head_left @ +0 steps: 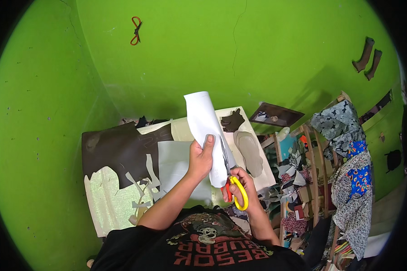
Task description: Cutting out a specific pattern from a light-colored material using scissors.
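Note:
My left hand grips a white curled sheet of smooth, flexible material, thumb on top, and holds it up over the table. In my right hand is a pair of scissors with yellow and red handles. Their dark blades point away from me and lie along the right side of the sheet. The sheet partly hides the blades, so how far they are parted is hard to see. Beneath my hands lies a flat pale grey sheet; a dark brown sheet lies left of it.
Pale cut strips lie at the left of the table. Grey sole-shaped pieces and dark brown cut pieces are at its right. A wooden rack crammed with scraps stands at the right. Red-handled scissors hang on the green wall.

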Motion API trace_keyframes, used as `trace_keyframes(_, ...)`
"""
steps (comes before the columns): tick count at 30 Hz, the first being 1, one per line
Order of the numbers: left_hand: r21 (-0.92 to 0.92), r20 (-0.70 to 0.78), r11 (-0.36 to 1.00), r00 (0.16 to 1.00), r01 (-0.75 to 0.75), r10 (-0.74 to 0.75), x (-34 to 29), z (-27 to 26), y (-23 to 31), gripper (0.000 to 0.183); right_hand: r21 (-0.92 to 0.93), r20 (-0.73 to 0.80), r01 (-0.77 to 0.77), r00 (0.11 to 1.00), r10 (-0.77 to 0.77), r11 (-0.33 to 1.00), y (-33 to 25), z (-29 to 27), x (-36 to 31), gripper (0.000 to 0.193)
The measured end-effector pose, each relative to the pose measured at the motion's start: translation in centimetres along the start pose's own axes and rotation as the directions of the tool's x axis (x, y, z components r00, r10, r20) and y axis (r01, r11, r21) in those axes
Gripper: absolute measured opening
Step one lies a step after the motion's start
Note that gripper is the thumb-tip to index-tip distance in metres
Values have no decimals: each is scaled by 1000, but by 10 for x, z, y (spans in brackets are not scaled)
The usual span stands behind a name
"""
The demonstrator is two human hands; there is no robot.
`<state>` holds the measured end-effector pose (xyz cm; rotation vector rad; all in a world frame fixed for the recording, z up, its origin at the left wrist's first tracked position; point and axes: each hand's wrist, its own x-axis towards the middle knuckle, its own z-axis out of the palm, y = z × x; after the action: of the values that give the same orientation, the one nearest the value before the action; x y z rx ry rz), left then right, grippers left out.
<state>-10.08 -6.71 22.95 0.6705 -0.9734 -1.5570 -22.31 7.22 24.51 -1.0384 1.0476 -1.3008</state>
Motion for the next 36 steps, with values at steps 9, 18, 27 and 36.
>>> trace_keyframes(9,-106,7,991,997,80,-80,-16,10,-8,53,78,66,40,997,-45,996,-2,12,4,69)
trace_keyframes(18,-549,162,806,974,224,-161,-25,0,-8,58,100,82,4,997,-12,995,4,11,-6,73)
trace_keyframes(27,-626,275,702,938,340,-210,-38,5,5,68,106,40,26,999,-31,994,5,12,-14,69)
trace_keyframes(36,-672,307,648,931,360,-198,-39,-3,13,57,89,44,-48,998,44,995,12,8,-17,64)
